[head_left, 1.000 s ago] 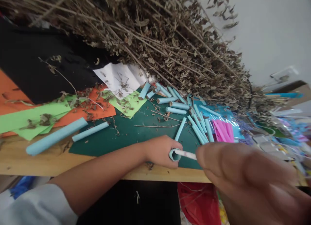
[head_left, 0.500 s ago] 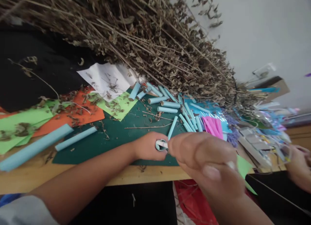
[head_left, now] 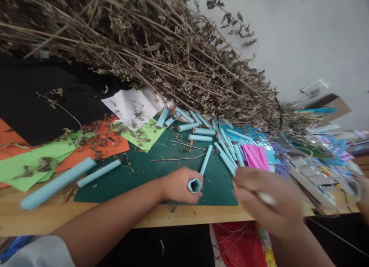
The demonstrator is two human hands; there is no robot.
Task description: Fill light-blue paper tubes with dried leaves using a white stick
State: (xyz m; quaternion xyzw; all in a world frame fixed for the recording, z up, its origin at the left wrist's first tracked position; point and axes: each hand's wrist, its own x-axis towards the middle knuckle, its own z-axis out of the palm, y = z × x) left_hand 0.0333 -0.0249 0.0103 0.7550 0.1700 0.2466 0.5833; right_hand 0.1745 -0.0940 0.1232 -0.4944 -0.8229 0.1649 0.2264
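My left hand (head_left: 180,184) is wrapped around a light-blue paper tube (head_left: 194,185), whose hollow end faces up toward me. To its right, apart from the tube, is my right hand (head_left: 268,199), smeared by motion and closed. A pale end pokes out of that fist, seemingly part of a thin white stick mostly hidden by the fingers. Under both hands lies a dark green cutting mat (head_left: 138,182). Just beyond my left hand rests a thin blue paper roll (head_left: 206,160), and several more blue rolls (head_left: 201,138) are scattered behind it.
A large bundle of dried stems and leaves (head_left: 173,63) spans the back. Two blue rolls, one thick (head_left: 59,182), lie left near orange paper (head_left: 118,144) and green sheets (head_left: 34,163). Pink strips (head_left: 256,157) sit right; another person's hand (head_left: 363,199) shows at the right edge.
My right hand has pulled away to the right, and the pale stick has come out of the tube in my left hand. The view has shifted slightly.
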